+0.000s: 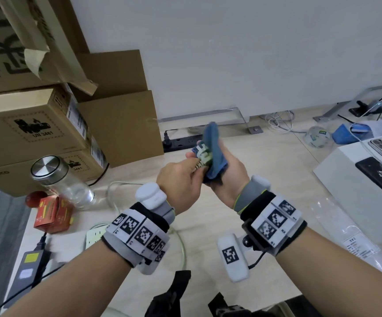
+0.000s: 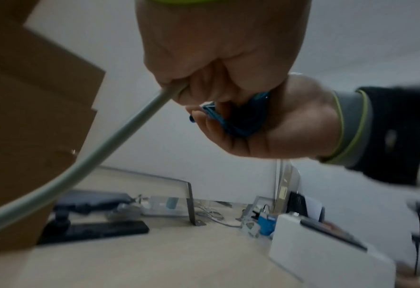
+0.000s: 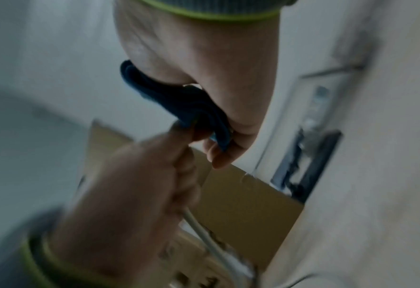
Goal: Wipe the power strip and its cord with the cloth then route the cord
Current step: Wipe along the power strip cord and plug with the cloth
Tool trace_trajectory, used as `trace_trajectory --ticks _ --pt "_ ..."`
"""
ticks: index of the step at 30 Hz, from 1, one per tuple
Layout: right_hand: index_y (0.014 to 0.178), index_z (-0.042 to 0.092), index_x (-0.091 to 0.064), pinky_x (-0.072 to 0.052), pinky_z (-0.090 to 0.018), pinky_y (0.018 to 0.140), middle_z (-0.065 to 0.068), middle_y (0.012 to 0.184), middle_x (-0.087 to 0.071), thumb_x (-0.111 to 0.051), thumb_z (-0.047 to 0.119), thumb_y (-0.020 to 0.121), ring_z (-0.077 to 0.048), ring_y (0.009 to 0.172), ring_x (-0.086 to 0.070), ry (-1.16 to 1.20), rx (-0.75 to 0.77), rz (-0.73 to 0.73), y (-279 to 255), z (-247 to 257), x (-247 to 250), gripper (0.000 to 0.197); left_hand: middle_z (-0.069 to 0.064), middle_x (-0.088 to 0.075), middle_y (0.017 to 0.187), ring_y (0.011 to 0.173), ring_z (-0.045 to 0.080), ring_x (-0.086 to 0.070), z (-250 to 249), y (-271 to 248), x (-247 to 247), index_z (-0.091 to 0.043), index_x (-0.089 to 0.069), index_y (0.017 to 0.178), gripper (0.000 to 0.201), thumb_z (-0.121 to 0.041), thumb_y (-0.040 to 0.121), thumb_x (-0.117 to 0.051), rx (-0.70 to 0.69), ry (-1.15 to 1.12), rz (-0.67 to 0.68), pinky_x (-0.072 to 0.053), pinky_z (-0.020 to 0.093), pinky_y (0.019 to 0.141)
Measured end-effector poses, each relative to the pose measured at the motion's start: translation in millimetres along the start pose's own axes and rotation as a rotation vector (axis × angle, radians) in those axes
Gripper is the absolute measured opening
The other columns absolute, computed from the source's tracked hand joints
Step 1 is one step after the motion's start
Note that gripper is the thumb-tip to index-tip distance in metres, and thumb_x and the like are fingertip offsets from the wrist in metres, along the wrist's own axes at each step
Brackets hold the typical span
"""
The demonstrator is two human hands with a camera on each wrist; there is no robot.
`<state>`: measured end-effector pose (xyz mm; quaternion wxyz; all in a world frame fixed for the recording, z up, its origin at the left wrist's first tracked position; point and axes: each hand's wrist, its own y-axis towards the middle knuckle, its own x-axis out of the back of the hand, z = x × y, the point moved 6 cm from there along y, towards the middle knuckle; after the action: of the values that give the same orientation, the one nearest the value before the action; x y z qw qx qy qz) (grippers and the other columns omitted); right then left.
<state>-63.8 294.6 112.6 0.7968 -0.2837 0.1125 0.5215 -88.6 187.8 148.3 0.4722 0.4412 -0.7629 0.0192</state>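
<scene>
Probably an office: stacked shipping cartons point(image 1: 36, 124), desk point(image 1: 265, 170), tangled chargers point(image 1: 279, 121).

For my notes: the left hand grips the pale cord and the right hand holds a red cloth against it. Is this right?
Not quite: the cloth is blue, not red, as the head view shows. The rest holds: the left hand grips the pale cord, and the right hand holds the cloth.

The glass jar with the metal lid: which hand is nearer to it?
Left. The left hand, gripping the cord, is raised just right of the glass jar. The right hand, holding the blue cloth, is farther right, beyond the left one.
</scene>
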Motion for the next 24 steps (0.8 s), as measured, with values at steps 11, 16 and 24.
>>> trace_trajectory --ticks 11,16,24 --pt "0.084 0.009 -0.066 -0.045 -0.031 0.056 -0.014 0.072 -0.066 -0.034 0.056 0.095 -0.024 0.061 -0.058 -0.345 0.128 -0.216 11.6 3.0 25.6 0.058 -0.017 -0.065 0.066 0.065 0.000 -0.060 1.8 -2.4 -3.2 -0.005 -0.069 0.085 0.031 -0.022 0.097 -0.046 0.087 -0.458 0.160 -0.044 0.018 0.063" --pt "0.090 0.013 -0.066 -0.047 -0.040 0.083 -0.008 0.082 -0.072 -0.025 0.059 0.095 -0.024 0.072 -0.067 0.265 -0.103 0.011 1.1 0.7 13.0 0.061 -0.023 -0.050 0.043 0.043 -0.006 -0.044 3.9 -3.1 3.5 -0.011 -0.061 0.081 0.030 -0.011 0.101 -0.038 0.225 -0.573 0.112 -0.029 0.006 0.047" --pt "0.085 0.022 -0.057 -0.045 -0.019 0.060 0.009 0.073 -0.060 -0.034 0.062 0.084 -0.005 0.067 -0.055 -0.764 0.552 -0.158 -14.2 20.4 0.8 0.046 -0.017 -0.055 0.057 0.053 0.004 -0.045 2.2 1.8 -8.3 -0.017 -0.057 0.074 0.026 -0.014 0.096 -0.044 0.156 -0.496 0.194 -0.038 0.024 0.055"
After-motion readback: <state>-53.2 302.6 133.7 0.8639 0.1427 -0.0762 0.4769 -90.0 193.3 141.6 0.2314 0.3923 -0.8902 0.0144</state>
